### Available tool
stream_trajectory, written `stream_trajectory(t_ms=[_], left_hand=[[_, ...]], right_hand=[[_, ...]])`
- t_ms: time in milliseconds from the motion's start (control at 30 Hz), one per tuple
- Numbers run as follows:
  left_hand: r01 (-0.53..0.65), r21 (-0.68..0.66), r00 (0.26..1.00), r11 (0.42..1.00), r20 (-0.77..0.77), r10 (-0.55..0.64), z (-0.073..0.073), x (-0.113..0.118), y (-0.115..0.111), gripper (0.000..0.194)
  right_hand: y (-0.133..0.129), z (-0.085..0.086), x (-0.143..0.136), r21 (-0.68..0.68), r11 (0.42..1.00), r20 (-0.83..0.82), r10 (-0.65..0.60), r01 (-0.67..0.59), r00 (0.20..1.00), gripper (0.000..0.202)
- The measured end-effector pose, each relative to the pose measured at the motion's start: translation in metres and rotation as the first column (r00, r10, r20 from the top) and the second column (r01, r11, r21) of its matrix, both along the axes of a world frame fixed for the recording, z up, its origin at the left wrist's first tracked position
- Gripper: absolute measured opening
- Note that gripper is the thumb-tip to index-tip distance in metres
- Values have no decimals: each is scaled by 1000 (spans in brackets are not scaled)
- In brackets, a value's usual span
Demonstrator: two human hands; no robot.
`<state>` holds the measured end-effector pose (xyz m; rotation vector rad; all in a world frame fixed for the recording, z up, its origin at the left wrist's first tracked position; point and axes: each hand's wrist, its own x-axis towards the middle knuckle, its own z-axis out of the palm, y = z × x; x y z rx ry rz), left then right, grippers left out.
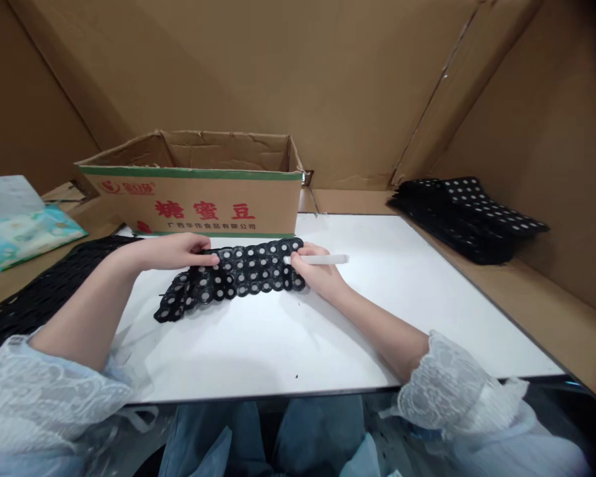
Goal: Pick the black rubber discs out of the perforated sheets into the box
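A black strip with rows of pale dots [251, 270] is held just above the white tabletop, its left end bunched and hanging lower. My left hand [186, 252] pinches its upper edge left of the middle, thumb over the front. At the strip's right end, my right hand [318, 268] grips the edge, with a white pen-like stick [328, 259] lying between its fingers. The stick points to the right, its left tip over the dots.
An open cardboard box [193, 202] stands behind the strip. Folded dotted black pieces [471, 215] are piled at the right. Black mesh material [44, 285] and a tissue pack [27, 228] are on the left. Cardboard walls surround the white table [377, 305].
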<state>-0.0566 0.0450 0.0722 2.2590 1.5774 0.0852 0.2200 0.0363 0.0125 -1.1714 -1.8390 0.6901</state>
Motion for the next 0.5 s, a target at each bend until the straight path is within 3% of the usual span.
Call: stream_trajectory(t_ms=[133,267,367,500], left_hand=[[35,-9,999,999,14,-35,10,4,-2,47],[-145,260,952,955,-227,206,15,-3,-2,55],[-140,359,873,923,-396,286,5,-11,2,57],[-23,446,909,895,-364,205,-16,1,7,52]], right_hand=[[3,-1,3,-35,999,-10,-23,22,1000,30],[-1,0,-2,-46,998,-21,43,-44,999,31],[-8,2,-7,-45,993,-20,104,-105,994,33],[-11,2,-8,-80,990,-14,119,-120,993,33]])
